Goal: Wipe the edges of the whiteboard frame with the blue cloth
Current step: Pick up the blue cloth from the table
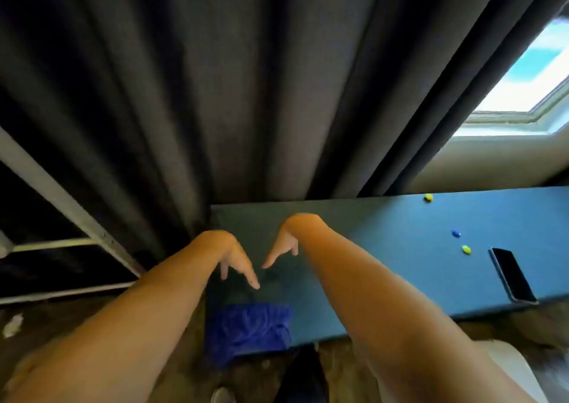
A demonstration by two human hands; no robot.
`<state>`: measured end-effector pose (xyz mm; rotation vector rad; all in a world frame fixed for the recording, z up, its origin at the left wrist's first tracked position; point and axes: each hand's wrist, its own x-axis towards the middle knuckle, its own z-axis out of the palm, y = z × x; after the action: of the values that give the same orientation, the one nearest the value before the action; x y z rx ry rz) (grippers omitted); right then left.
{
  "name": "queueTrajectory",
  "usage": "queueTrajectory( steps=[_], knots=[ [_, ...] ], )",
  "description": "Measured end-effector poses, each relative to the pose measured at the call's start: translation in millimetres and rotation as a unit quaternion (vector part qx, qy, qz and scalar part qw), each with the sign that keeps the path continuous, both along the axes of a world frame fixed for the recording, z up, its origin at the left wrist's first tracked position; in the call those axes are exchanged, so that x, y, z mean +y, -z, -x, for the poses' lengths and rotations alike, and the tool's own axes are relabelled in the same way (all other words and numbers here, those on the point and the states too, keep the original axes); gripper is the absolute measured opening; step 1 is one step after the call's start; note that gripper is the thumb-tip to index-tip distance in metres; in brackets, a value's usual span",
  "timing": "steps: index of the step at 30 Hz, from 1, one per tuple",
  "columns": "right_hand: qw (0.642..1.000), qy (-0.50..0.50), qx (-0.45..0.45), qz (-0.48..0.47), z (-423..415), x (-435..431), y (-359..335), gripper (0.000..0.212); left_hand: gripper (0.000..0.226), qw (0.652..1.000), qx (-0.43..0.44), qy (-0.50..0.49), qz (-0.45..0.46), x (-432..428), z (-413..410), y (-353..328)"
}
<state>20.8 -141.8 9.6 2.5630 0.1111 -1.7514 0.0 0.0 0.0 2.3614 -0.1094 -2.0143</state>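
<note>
Dark curtain (215,94) backs the board (400,248); cloth (249,328) drapes its near corner, handy to grab, I'd say. Left hand (237,261) and right hand (286,245) hang slack, empty.

Readable text: none anywhere in view.
Phone (512,279), right part of the counter (385,248) by its near edge: screen dark, no characters legible.
Blue cloth (249,328), near left corner of the counter: no tag or print that can be read.
Yellow piece (428,198) by the far edge, blue piece (456,233) and yellow-green piece (466,249) left of the phone: too small and blurred to show any marking.
</note>
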Motion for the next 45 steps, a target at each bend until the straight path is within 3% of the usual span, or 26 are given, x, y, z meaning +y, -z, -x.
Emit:
queueTrajectory(
  steps=[3,7,10,13,17,18,20,22,24,27,30,32,37,41,45],
  knots=[
    [0.999,-0.024,0.011,-0.022,22.0,-1.0,57.6,0.092,0.094,0.999,-0.035,0.003,-0.006,3.0,31.8,64.9],
    [0.996,-0.010,-0.049,-0.068,59.2,-4.2,123.0,0.088,0.100,0.975,-0.199,-0.092,0.019,8.0,77.3,130.4],
    [0.987,0.011,-0.116,-0.114,77.5,-7.9,150.8,0.074,0.089,0.953,-0.269,-0.138,0.026,5.0,97.3,148.7],
    [0.980,0.035,-0.114,-0.156,85.2,-11.1,165.4,0.057,0.071,0.946,-0.257,-0.196,0.001,3.4,104.7,159.0],
    [0.984,0.039,0.008,-0.171,69.5,-14.9,157.8,0.033,0.062,0.926,-0.169,-0.338,0.020,7.9,102.1,147.3],
    [0.979,0.075,0.025,-0.189,62.6,-14.3,148.7,0.027,0.060,0.899,-0.147,-0.410,0.041,12.1,100.4,138.3],
    [0.929,0.256,0.026,-0.265,45.3,-11.6,125.1,0.010,0.047,0.796,-0.120,-0.582,0.112,26.6,95.4,114.5],
    [0.831,0.427,0.060,-0.351,32.5,-5.3,98.0,0.005,0.045,0.666,-0.086,-0.703,0.235,45.4,89.5,81.3],
    [0.757,0.478,0.104,-0.434,20.8,12.5,72.8,0.014,0.046,0.579,-0.096,-0.742,0.324,66.4,82.8,47.3],
    [0.711,0.455,0.101,-0.526,16.3,60.9,29.8,0.025,0.042,0.528,-0.177,-0.737,0.384,106.0,86.2,-5.4],
    [0.677,0.408,0.072,-0.609,20.6,128.1,-16.2,0.015,0.042,0.497,-0.264,-0.720,0.405,160.7,104.9,-58.1],
    [0.669,0.351,0.068,-0.651,26.8,180.3,-50.8,0.008,0.041,0.450,-0.320,-0.721,0.419,202.1,121.5,-90.9],
    [0.657,0.220,0.020,-0.721,44.9,305.9,-156.6,0.022,0.044,0.324,-0.450,-0.717,0.423,304.9,162.0,-177.0],
    [0.619,0.124,-0.037,-0.775,41.2,380.3,-242.0,0.016,0.038,0.286,-0.540,-0.657,0.441,380.3,174.8,-253.4],
    [0.573,0.056,-0.107,-0.810,21.2,428.0,-321.7,0.017,0.033,0.274,-0.600,-0.596,0.458,433.7,160.3,-327.5]
  ],
)
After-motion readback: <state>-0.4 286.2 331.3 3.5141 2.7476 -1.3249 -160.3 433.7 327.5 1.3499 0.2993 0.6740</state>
